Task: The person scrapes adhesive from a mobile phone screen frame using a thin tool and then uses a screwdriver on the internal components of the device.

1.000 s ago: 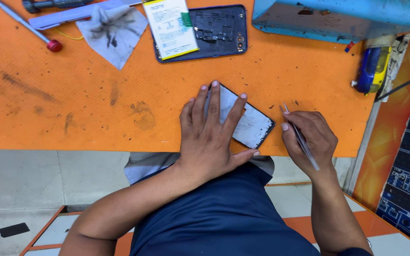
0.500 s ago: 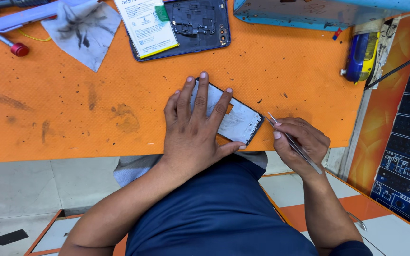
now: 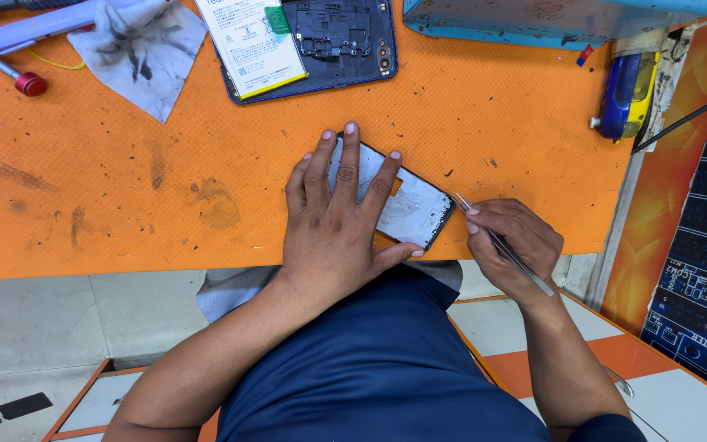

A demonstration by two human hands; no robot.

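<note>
A phone screen panel (image 3: pixel 409 206) lies face down at the near edge of the orange mat (image 3: pixel 165 180), its pale inner side up. Your left hand (image 3: pixel 339 221) lies flat over the panel's left half, fingers spread, pinning it. Your right hand (image 3: pixel 513 245), just right of the panel, is closed around thin metal tweezers (image 3: pixel 502 244), whose tips reach the panel's right corner. Compared with a second ago, the tweezers have come in from beside the panel to meet its edge, so work on that corner looks to be starting. Beyond the panel lies an opened phone back (image 3: pixel 345 41) with a white battery (image 3: pixel 247 41). Left of that lies a smudged grey cloth (image 3: pixel 145 49). Far right of the panel stands a blue and yellow tool (image 3: pixel 628 90).
</note>
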